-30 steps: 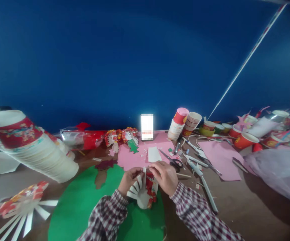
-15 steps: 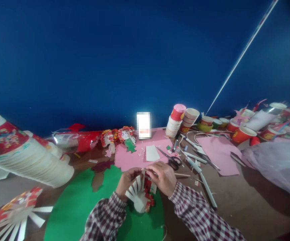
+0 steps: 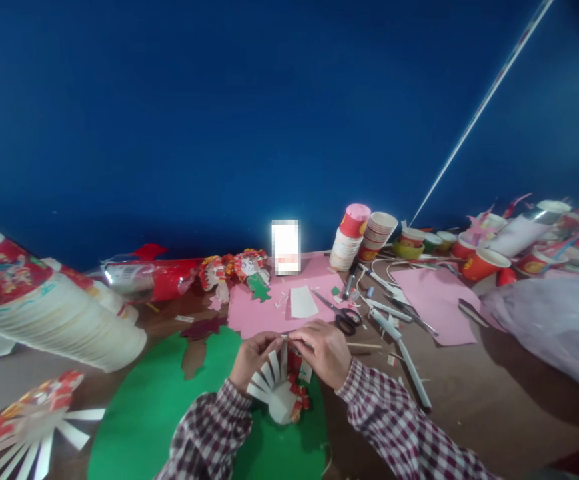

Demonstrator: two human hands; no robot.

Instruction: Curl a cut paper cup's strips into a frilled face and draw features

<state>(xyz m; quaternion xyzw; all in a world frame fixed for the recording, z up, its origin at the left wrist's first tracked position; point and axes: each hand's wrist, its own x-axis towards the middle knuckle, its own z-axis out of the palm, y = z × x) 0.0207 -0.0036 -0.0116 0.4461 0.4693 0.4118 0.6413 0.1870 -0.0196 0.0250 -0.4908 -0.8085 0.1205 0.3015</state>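
A paper cup cut into strips [image 3: 280,403] is between my hands, its white strips fanned out and some red printed ones curled at the right. My left hand [image 3: 250,360] pinches the tip of an upright strip from the left. From the right, my right hand [image 3: 322,349] pinches the same strip's top, fingers curled over it. Both sets of fingertips nearly meet, so the exact grip is partly hidden. Under the cup lies a round green sheet [image 3: 169,407] with shapes cut out of its upper edge.
Scissors [image 3: 345,319] and a white paper piece [image 3: 303,303] lie on a pink sheet [image 3: 249,320]. A glue gun [image 3: 385,325] is at right, near stacked cups [image 3: 345,249]. Another cut cup [image 3: 39,427] and a large cup stack [image 3: 79,327] are at left.
The fingertips of both hands have shifted slightly at the top of the strip. The cut cup stays in nearly the same place, and the whole view has moved a little.
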